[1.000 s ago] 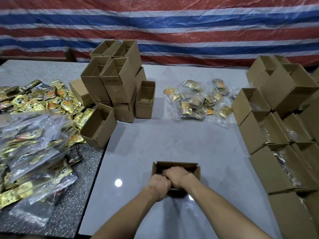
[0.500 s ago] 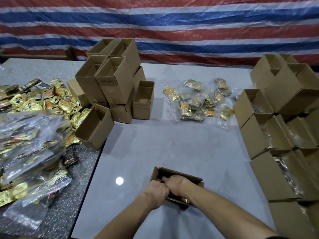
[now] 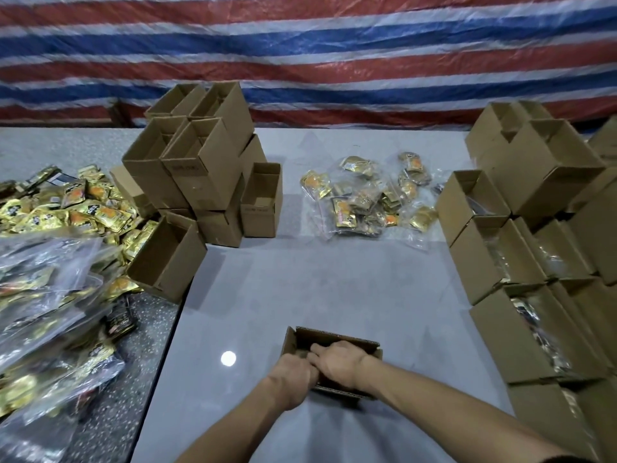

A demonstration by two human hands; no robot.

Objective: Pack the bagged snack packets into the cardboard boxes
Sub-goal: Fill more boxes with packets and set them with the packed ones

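The person is bending over the grey table (image 3: 334,279) and is working with both hands in one small open cardboard box (image 3: 337,338). It is standing near the person, about in the middle of the near side, and it is sitting a little askew. The left hand (image 3: 293,379) is curling at the near-left corner and the right hand (image 3: 340,362) is reaching in from above. Most of the fingers (image 3: 320,349) are going down below the rim, so I cannot tell how wide they are or whether they are holding a bag in there.

The bagged snack packets (image 3: 364,200) that are waiting are lying at the far middle of the table, well apart from this box. They are between the stack of empty boxes (image 3: 200,175) at the far left and the filled boxes (image 3: 500,259) along the right.

This is what I am fearing, only as my judgement. The box is looking light and the table is looking smooth and shiny. If both hands are pushing down on the near side, the box could be sliding away or tipping toward the person. The thin cardboard wall could be bending outward under the wrists. If a plastic bag is inside, hard pressing could be splitting it or trapping an edge over the rim, and then the box would not be sitting flat among the filled ones. A quick reach to the far packets could also be knocking the leaning empty stack.
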